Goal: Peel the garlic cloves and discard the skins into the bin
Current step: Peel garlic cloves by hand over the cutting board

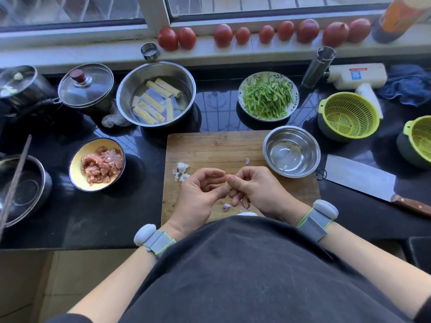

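Note:
Over the wooden cutting board point(210, 145) my left hand point(200, 192) and my right hand point(254, 190) meet, fingers curled, pinching a small garlic clove point(227, 175) between their fingertips; the clove is mostly hidden. Loose garlic skins and pieces point(181, 170) lie on the board left of my left hand. Another skin scrap point(225, 207) lies under my hands, and a small bit point(247, 161) lies further up the board. A small steel bowl point(291, 151) on the board's right corner holds one peeled clove point(285, 167). No bin is in view.
A cleaver point(359, 177) lies right of the board. A yellow bowl of minced meat point(98, 164) sits to the left, a steel bowl of tofu rolls point(156, 94) and a plate of green strips point(268, 95) behind. Green colanders point(348, 116) stand at right; pots at left.

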Motion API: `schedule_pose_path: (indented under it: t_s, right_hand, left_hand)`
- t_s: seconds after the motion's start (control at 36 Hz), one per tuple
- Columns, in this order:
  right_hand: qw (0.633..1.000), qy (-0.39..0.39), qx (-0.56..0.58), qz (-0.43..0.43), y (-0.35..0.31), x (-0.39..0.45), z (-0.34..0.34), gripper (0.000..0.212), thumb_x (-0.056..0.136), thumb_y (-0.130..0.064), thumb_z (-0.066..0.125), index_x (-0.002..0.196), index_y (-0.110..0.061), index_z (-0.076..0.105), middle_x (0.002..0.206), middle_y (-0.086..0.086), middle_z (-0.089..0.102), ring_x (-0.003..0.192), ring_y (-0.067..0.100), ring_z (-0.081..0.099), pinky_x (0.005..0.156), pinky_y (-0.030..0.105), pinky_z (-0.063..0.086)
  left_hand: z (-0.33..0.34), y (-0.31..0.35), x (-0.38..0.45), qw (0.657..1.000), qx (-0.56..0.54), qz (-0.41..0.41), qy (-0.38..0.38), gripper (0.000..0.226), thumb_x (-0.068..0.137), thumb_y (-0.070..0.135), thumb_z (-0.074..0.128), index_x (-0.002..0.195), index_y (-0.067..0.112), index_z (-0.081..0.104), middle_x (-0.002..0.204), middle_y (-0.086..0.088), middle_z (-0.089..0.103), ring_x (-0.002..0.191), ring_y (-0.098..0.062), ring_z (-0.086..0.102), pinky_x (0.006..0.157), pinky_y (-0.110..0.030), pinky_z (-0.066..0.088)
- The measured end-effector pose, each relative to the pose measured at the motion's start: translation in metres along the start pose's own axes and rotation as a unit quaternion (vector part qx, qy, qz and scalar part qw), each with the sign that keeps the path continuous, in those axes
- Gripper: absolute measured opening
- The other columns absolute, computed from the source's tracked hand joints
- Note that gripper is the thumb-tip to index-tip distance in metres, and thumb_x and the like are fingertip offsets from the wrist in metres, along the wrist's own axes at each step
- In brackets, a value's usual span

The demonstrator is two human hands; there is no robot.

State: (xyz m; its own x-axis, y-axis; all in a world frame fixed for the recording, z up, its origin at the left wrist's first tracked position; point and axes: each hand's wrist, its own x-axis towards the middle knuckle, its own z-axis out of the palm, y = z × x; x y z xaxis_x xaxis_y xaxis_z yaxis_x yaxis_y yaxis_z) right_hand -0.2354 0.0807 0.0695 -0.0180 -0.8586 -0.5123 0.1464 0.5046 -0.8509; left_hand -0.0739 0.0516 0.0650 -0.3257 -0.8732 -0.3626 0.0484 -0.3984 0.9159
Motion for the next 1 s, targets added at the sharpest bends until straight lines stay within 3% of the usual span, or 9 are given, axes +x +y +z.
schedule_pose_path:
  t_s: [0.17,0.28,0.36,0.44,0.64,0.83,1.0]
  right_hand:
    - [0.998,-0.010,0.061,0.015,0.0004,-0.0012,-0.0023,0.014,0.099,-0.003,0.059,0.087,0.004,0.062,0.068,0.015,0.069,0.056,0.022,0.069,0.050,0.023,0.056]
    - [0.997,-0.013,0.070,0.022,0.0020,-0.0007,-0.0041,0.010,0.099,0.001,0.056,0.098,0.009,0.062,0.072,0.016,0.071,0.065,0.025,0.073,0.058,0.025,0.060]
    - [0.999,-0.004,0.043,0.009,0.0022,0.0000,-0.0049,0.010,0.099,0.001,0.057,0.100,0.011,0.061,0.072,0.016,0.070,0.064,0.025,0.072,0.058,0.026,0.060]
    - [1.000,0.011,0.011,-0.006,0.0026,0.0020,-0.0048,0.010,0.100,0.000,0.057,0.099,0.010,0.060,0.072,0.017,0.067,0.057,0.026,0.068,0.051,0.028,0.056]
    - [0.995,0.039,-0.083,-0.045,0.0048,0.0055,-0.0013,0.016,0.101,-0.002,0.055,0.088,-0.006,0.062,0.065,0.007,0.063,0.048,0.020,0.056,0.043,0.028,0.047]
    - [0.999,0.035,-0.032,-0.022,0.0021,0.0025,-0.0023,0.021,0.104,-0.003,0.048,0.092,-0.006,0.065,0.071,0.009,0.063,0.056,0.022,0.058,0.052,0.036,0.049]
    - [0.988,0.043,-0.131,-0.075,0.0002,0.0000,-0.0023,0.014,0.092,-0.023,0.073,0.092,-0.010,0.068,0.071,0.007,0.070,0.057,0.022,0.065,0.057,0.034,0.056]
  left_hand:
    - [0.0021,0.0034,0.0017,0.999,-0.020,-0.026,-0.001,0.025,0.081,-0.005,0.076,0.103,0.002,0.066,0.098,-0.011,0.078,0.089,-0.018,0.074,0.079,-0.027,0.059]
    - [0.0032,0.0039,0.0027,0.993,-0.093,-0.072,0.009,0.028,0.076,0.001,0.077,0.101,0.004,0.066,0.100,-0.013,0.077,0.092,-0.022,0.074,0.083,-0.031,0.060]
    - [0.0036,0.0037,0.0029,0.986,-0.133,-0.096,0.013,0.034,0.071,0.006,0.078,0.102,0.003,0.066,0.100,-0.016,0.076,0.088,-0.024,0.073,0.086,-0.034,0.061]
    - [0.0039,0.0052,0.0039,0.981,-0.157,-0.111,0.011,0.034,0.073,0.005,0.076,0.105,0.002,0.067,0.097,-0.017,0.075,0.082,-0.023,0.071,0.079,-0.028,0.061]
    - [-0.0005,0.0015,0.0057,0.958,-0.242,-0.153,0.005,0.030,0.089,-0.006,0.058,0.115,0.006,0.066,0.094,-0.016,0.072,0.078,-0.021,0.071,0.076,-0.025,0.061]
    - [-0.0014,0.0000,0.0058,0.954,-0.254,-0.158,0.001,0.030,0.093,-0.008,0.053,0.116,0.006,0.066,0.097,-0.016,0.071,0.079,-0.020,0.071,0.077,-0.026,0.060]
    - [-0.0011,-0.0005,0.0065,0.969,-0.211,-0.129,-0.001,0.025,0.088,-0.004,0.060,0.110,0.004,0.068,0.094,-0.013,0.075,0.079,-0.019,0.072,0.077,-0.025,0.060]
